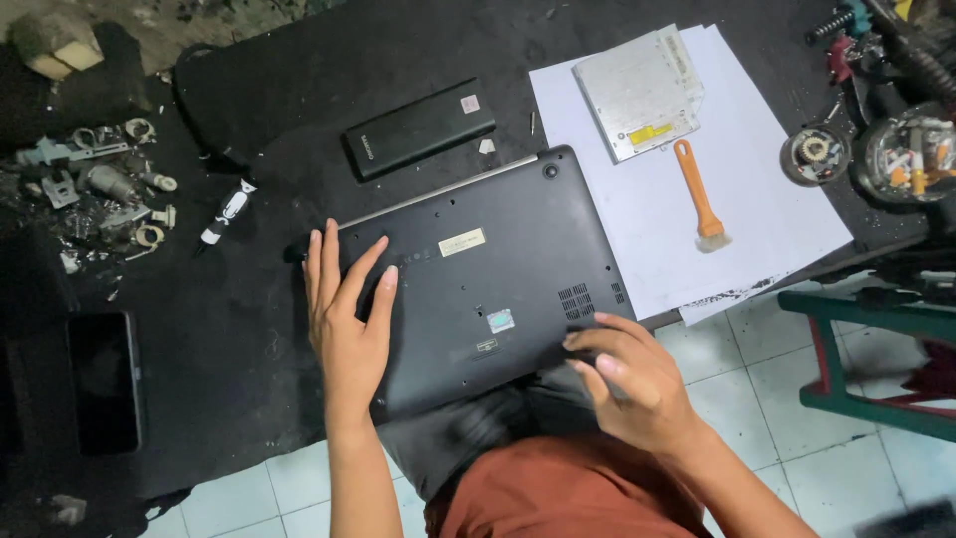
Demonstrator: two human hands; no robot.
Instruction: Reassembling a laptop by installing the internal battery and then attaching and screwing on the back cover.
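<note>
My left hand point(344, 319) lies flat and open on the upturned laptop point(488, 279); my right hand point(632, 384) curls at its edge, grip unclear; battery point(418, 128) and drive point(639, 92) already out, cover still on

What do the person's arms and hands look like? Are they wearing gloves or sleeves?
No gloves and no sleeves in view. The left hand and right hand are bare, and both forearms are uncovered down to the bottom edge of the picture. I see no rings, watch or bracelet. The right hand looks slightly blurred. Below them shows rust-orange clothing.
</note>
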